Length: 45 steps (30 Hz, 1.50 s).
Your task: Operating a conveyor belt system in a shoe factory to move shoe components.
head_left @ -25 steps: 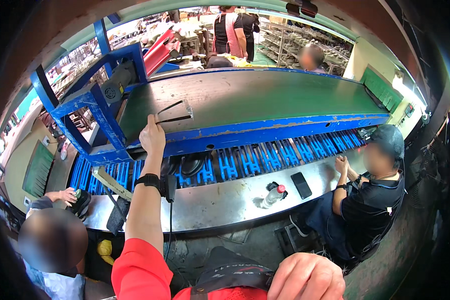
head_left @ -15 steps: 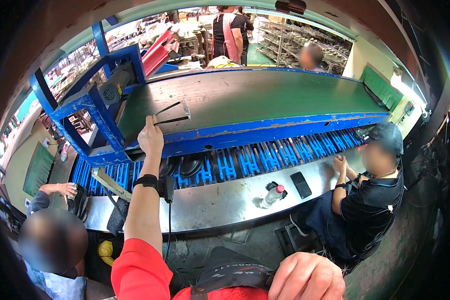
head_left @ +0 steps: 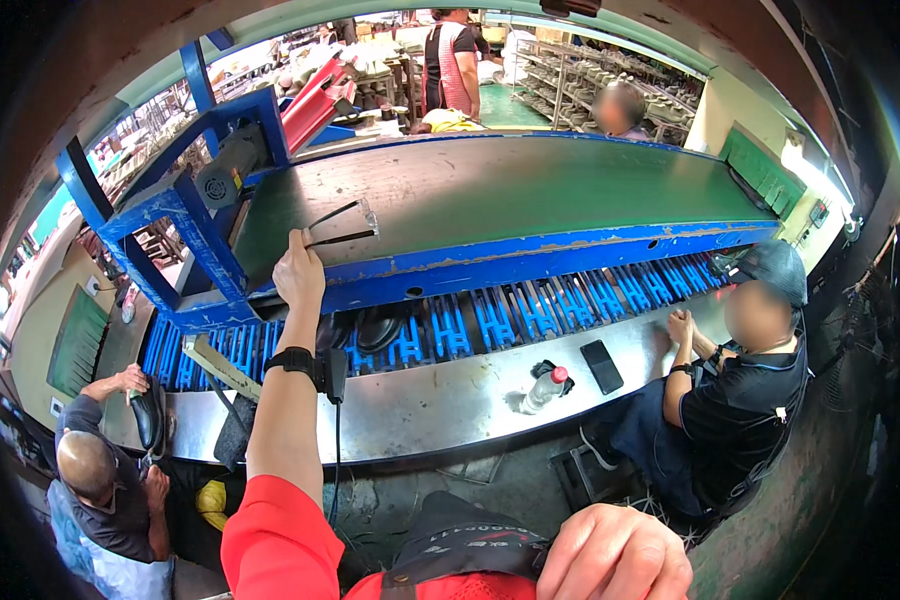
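My left hand (head_left: 298,272) reaches forward over the near edge of the green conveyor belt (head_left: 470,190). Its fingers are closed on a pair of eyeglasses (head_left: 348,238), gripped by the temple ends, with the clear lenses pointing away to the right. Low in front of me, my right hand (head_left: 618,555) is curled closed; whatever may be inside its fingers is hidden. Under my left forearm, a black shoe (head_left: 378,328) rests on the blue slatted rack (head_left: 500,325) below the belt, with another dark shoe partly hidden beside it.
A metal ledge (head_left: 440,408) runs before me, bearing a red-capped bottle (head_left: 544,388) and a black phone (head_left: 601,367). One person (head_left: 740,400) sits at the right with hands together; another (head_left: 95,470) at the left handles a black shoe (head_left: 148,412). A blue motor frame (head_left: 185,225) stands at the belt's left end.
At the left, the seated person's head has moved back and down, and more of the shoe shows. A standing person at the back has shifted slightly. My hands have hardly moved.
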Tool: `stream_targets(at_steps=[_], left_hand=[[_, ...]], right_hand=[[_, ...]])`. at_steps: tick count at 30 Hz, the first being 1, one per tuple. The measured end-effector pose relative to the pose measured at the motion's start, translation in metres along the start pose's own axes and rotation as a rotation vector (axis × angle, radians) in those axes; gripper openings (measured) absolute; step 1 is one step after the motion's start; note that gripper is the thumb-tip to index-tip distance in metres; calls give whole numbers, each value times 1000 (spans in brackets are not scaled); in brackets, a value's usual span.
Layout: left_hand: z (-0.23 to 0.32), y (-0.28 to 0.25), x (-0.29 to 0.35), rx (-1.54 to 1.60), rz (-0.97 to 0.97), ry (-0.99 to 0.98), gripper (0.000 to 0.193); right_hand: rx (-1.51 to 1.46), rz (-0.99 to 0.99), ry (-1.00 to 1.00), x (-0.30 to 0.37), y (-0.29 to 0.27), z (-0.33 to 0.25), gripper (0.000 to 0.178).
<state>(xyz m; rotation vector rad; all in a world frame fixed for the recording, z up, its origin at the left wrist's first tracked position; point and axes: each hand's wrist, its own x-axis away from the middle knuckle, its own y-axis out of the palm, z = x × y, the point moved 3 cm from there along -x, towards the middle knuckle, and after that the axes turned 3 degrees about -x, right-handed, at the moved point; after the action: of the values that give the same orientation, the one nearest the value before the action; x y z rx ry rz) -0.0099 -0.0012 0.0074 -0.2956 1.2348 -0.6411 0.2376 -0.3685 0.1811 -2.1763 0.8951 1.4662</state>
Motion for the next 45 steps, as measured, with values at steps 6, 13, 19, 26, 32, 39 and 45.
stream_targets(at_steps=[6, 13, 19, 26, 32, 39, 45], left_hand=[[-2, 0, 0, 12, 11, 4, 8], [-2, -1, 1, -18, 1, -16, 8], [-2, 0, 1, -1, -6, -12, 10], [-2, -2, 1, -8, -15, -30, 12], [-2, 0, 2, 12, -7, -15, 11], [1, 1, 2, 33, -7, 0, 8], [-7, -1, 4, -12, -32, -21, 9]], right_hand=[[3, -5, -5, 0, 0, 0, 6], [-10, -21, 4, 0, 0, 2, 7], [-15, -24, -19, 2, 1, 3, 7], [-14, -16, -26, 3, 3, 2, 6], [0, -56, -1, 2, 2, 0, 6], [40, -63, -17, 1, 5, -4, 8], [54, -48, -75, 2, 3, -4, 11]])
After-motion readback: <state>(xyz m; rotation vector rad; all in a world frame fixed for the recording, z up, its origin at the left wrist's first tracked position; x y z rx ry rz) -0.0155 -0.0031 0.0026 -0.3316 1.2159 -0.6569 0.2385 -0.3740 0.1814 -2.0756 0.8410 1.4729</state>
